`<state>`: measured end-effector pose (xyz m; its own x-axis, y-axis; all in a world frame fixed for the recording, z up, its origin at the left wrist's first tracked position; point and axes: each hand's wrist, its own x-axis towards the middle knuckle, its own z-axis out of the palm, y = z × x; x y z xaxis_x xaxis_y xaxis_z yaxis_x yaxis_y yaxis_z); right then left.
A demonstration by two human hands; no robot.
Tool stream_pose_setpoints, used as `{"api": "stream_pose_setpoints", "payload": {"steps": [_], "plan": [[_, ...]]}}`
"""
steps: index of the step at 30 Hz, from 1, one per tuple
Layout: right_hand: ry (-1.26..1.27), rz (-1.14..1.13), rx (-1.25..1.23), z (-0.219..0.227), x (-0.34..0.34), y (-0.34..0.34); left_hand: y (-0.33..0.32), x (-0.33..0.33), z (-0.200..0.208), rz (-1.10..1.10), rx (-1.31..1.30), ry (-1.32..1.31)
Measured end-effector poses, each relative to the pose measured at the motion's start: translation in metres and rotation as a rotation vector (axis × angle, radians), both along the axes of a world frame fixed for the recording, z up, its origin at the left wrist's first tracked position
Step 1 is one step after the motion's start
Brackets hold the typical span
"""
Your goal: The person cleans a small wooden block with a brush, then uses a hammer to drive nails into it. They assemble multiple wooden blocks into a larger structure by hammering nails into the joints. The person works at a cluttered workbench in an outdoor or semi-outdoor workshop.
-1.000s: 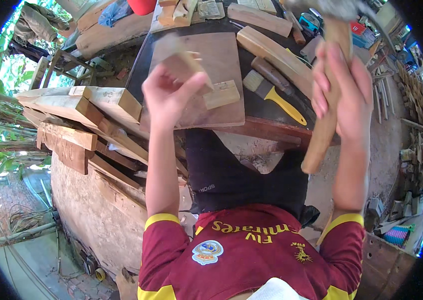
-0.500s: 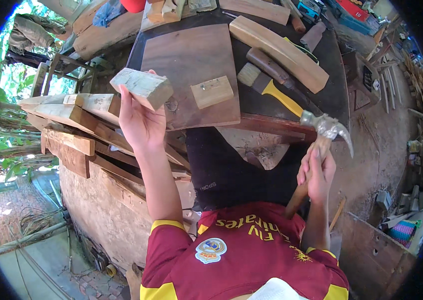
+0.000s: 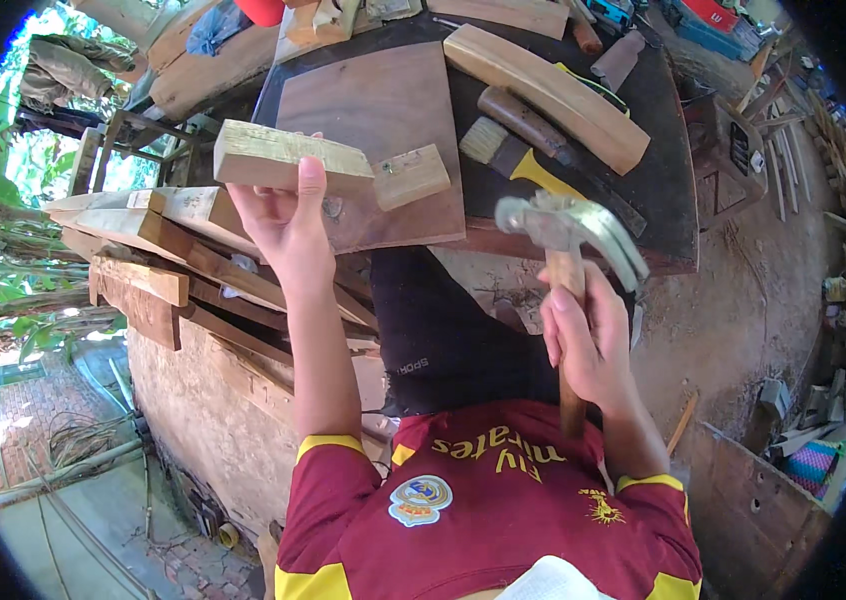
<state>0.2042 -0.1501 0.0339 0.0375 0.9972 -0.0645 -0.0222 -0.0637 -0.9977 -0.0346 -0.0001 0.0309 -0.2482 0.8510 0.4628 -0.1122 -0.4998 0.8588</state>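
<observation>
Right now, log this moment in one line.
left hand: holding wood block | right hand: holding claw hammer | small block: on board | brush: on table

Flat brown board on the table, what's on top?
A small wooden block lies on the board; the left hand and held block cover part, so anything there is hidden.

Left hand [image 3: 285, 220] is holding a block [image 3: 288, 157] near a board [image 3: 368, 105], right hand [image 3: 591, 335] is gripping a hammer [image 3: 555, 226] by its handle, second block [image 3: 415, 180] is lying on the board, brush [image 3: 525, 166] is lying on a dark table [image 3: 665, 165], brown-handled tool [image 3: 521, 120] is lying between brush and beam [image 3: 548, 96].
</observation>
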Motion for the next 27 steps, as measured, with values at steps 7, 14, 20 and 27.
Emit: {"api": "stream_pose_setpoints", "payload": {"steps": [7,14,20,27], "plan": [[-0.15,0.002,0.572,0.054,-0.021,0.051,-0.003,-0.003,-0.021,0.065,-0.008,0.063],[-0.717,0.107,0.462,0.045,-0.044,0.086,-0.008,0.008,-0.033,0.052,0.055,0.171],[-0.596,0.048,0.333,0.044,-0.059,0.091,-0.006,0.003,-0.033,-0.023,0.02,0.143],[-0.677,0.082,0.202,0.026,-0.05,0.091,-0.005,-0.006,-0.029,-0.209,-0.124,0.117]]}}
